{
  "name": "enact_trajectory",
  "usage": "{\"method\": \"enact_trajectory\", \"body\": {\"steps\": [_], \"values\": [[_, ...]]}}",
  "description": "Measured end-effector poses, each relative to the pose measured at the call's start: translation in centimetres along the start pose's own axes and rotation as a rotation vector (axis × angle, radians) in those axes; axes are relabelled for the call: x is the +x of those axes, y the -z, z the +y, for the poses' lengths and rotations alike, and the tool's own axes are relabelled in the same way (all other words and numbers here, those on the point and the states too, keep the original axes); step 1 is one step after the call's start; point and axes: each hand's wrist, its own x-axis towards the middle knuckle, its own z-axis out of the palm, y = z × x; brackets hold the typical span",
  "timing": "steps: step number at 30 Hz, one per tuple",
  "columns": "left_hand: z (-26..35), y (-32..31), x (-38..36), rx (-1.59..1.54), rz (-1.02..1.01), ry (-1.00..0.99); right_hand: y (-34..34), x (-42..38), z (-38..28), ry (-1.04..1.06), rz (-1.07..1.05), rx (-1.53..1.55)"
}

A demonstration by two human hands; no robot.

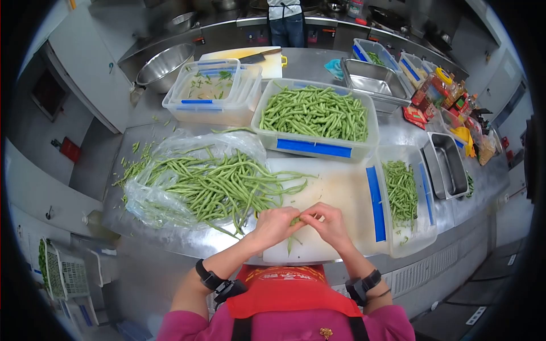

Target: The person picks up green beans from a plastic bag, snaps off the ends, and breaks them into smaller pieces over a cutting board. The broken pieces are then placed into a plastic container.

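Note:
Both hands meet over the front of a white cutting board (335,193). My left hand (277,225) is closed round green beans (293,230), whose ends hang below the fingers. Fingertips pinched, my right hand (328,223) touches the same beans beside the left fingers. Long green beans (210,184) lie in a heap on a clear plastic bag (151,196) to the left. Behind the board is a large bin with a blue handle (314,149), full of beans. On the right, a clear bin (422,236) holds short bean pieces (400,187).
Nested clear bins (244,108), a steel bowl (165,67) and a cleaver (253,58) on another board are at the back left. Steel pans (446,165) and bottles (441,85) line the right. A person (286,25) stands beyond the table.

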Motion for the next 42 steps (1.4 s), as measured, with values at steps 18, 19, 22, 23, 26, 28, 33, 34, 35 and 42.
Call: {"method": "enact_trajectory", "body": {"steps": [18, 19, 22, 23, 26, 28, 33, 34, 35, 42], "values": [[-10.2, 0.2, 16.3, -1.526, 0.380, 0.521, 1.8, -6.5, 5.7, -0.468, 0.291, 0.762], [-9.6, 0.7, 19.0, -1.574, 0.388, 0.471, 2.0, -7.0, 5.5, -0.482, 0.316, 0.759], [-7.5, 3.6, 24.2, -1.796, 0.073, 0.200, 3.4, -8.3, 5.3, -0.411, 0.445, 0.753], [-6.4, 4.3, 24.4, -1.746, 0.170, 0.301, 4.1, -8.7, 5.1, -0.370, 0.490, 0.701], [-5.0, 4.8, 23.6, -1.522, 0.324, 0.435, 7.7, -9.4, 4.3, -0.274, 0.650, 0.547], [-5.5, 3.6, 20.8, -1.351, 0.284, 0.312, 10.8, -9.4, 4.4, -0.234, 0.780, 0.394], [-6.4, 0.7, 8.8, -0.887, 0.165, 0.311, 18.3, -8.4, 7.6, -0.253, 0.853, -0.556], [-6.5, 0.1, 5.8, -0.832, 0.153, 0.330, 18.1, -7.2, 6.6, -0.106, 0.894, -0.894], [-6.8, -0.5, 3.2, -0.837, 0.153, 0.348, 17.2, -5.7, 5.2, 0.075, 0.908, -1.224], [-5.9, -3.3, -6.1, -0.733, 0.088, 0.438, -0.7, -4.0, 4.5, -0.100, -0.251, -0.455]]}}
